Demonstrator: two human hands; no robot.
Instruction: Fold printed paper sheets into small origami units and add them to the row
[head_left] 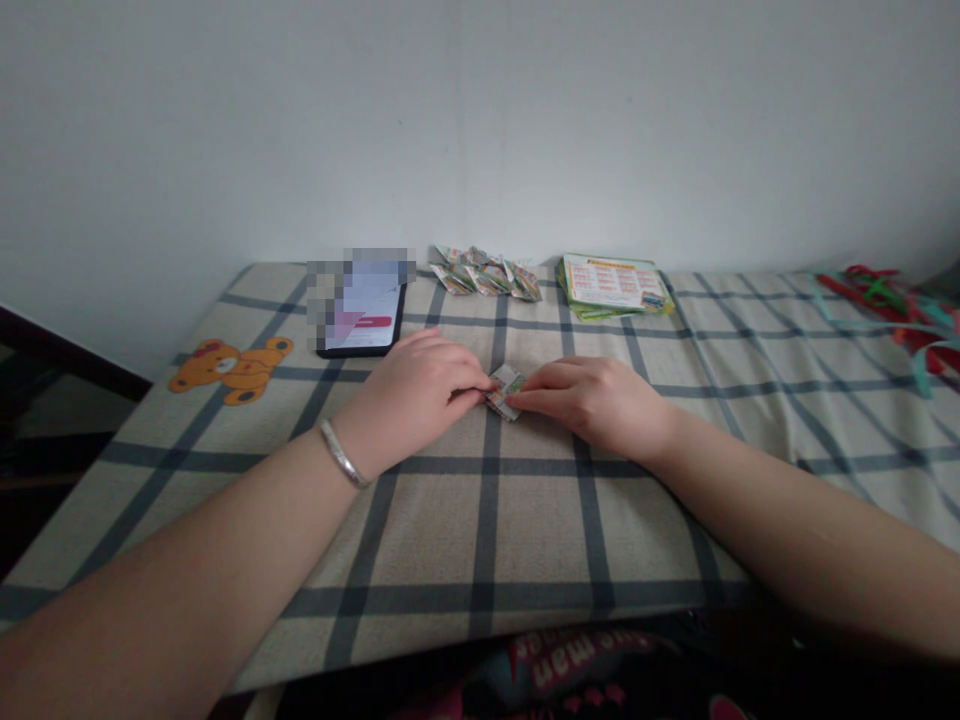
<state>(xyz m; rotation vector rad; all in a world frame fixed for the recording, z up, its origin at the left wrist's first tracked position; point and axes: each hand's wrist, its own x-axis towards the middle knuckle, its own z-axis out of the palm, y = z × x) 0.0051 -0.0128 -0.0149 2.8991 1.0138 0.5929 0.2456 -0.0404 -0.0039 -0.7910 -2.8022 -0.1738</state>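
Observation:
A small folded piece of printed paper (505,390) lies on the checked tablecloth between my hands. My left hand (424,385) pinches its left corner between thumb and fingers; a silver bangle circles that wrist. From the other side, my right hand (592,400) has its fingertips closed on the paper's right edge. Several folded paper pieces (487,275) of similar print stand in a cluster near the wall. To their right is a stack of printed cards (616,285), green at the edges.
A phone (367,320) with a lit screen, partly blurred out, lies behind my left hand. Farther left is a flat orange bear cutout (231,370). Red, green and teal ribbons (900,310) lie at the far right. The wall (480,130) borders the table's back edge.

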